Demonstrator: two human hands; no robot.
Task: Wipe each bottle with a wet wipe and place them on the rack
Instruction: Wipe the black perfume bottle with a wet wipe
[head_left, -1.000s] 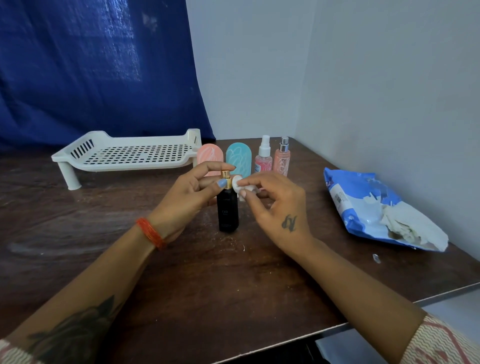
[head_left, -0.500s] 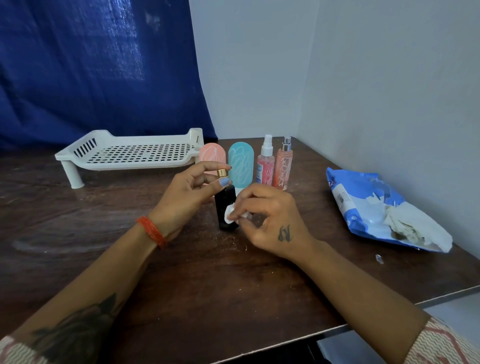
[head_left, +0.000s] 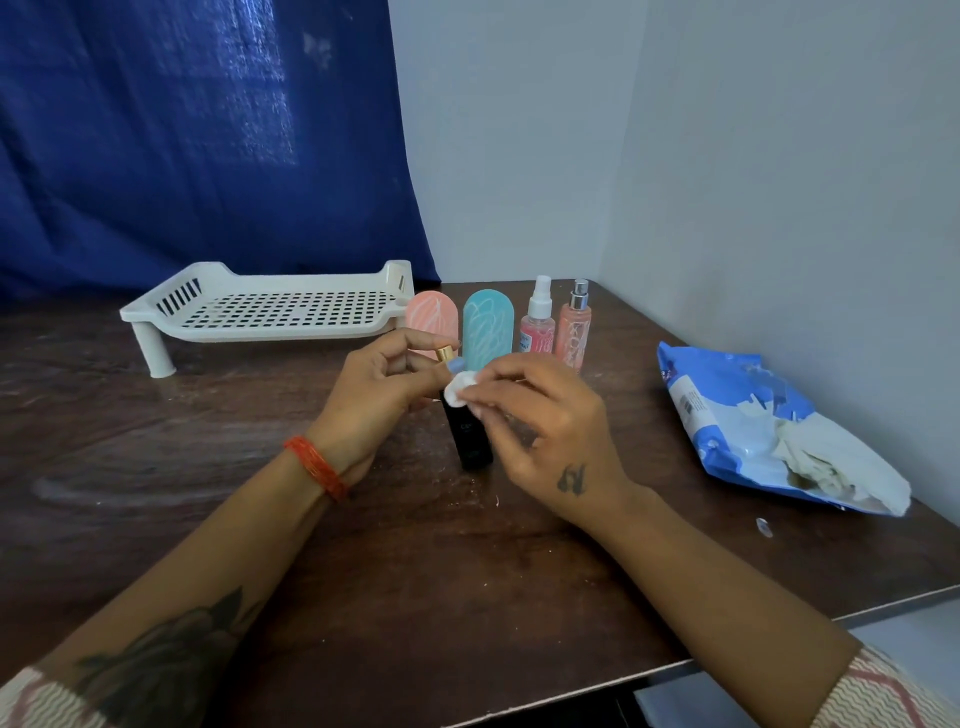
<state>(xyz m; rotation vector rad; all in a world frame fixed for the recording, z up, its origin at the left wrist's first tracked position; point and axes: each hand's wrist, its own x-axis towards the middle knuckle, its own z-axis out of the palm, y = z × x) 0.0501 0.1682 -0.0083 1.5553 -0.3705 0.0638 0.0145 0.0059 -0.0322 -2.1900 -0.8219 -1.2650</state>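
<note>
Pinching a black bottle (head_left: 469, 436) at its gold cap, the left hand (head_left: 374, 395) steadies it at frame centre; the right hand (head_left: 545, 431) pinches a wet wipe (head_left: 460, 387) against it; its label is unreadable.

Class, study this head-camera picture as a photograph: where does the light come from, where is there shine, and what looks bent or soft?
Head view: daylight glows through the blue curtain; a pale sheen lies on the dark table at left; the wide lens bends the table's near edge and the wall corner; the black bottle, the wipe and both hands, left and right, look slightly soft.
</note>
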